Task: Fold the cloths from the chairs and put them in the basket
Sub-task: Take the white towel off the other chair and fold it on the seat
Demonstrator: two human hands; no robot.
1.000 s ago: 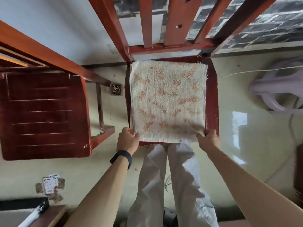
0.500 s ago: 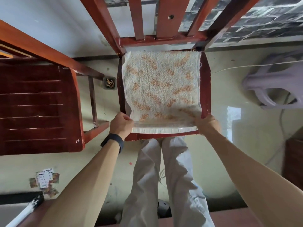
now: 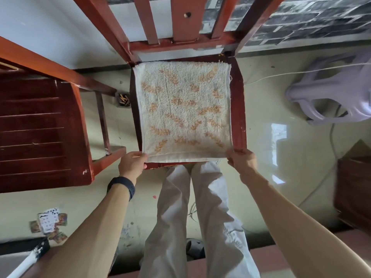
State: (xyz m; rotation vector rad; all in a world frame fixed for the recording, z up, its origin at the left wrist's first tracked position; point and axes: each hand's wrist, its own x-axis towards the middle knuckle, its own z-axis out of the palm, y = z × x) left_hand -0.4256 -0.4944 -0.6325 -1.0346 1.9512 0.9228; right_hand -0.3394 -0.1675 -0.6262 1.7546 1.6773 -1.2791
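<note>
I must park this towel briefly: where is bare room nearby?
The slatted seat of the left chair is bare. So is the floor between the towel's chair and the purple stool, bar a thin cord. Crowded: the towel covers nearly all its seat, left hand and right hand pinching its near corners.

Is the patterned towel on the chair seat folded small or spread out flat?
Spread flat: the towel covers nearly the whole chair seat, left hand and right hand pinching its near corners. Layers underneath: cannot tell.
</note>
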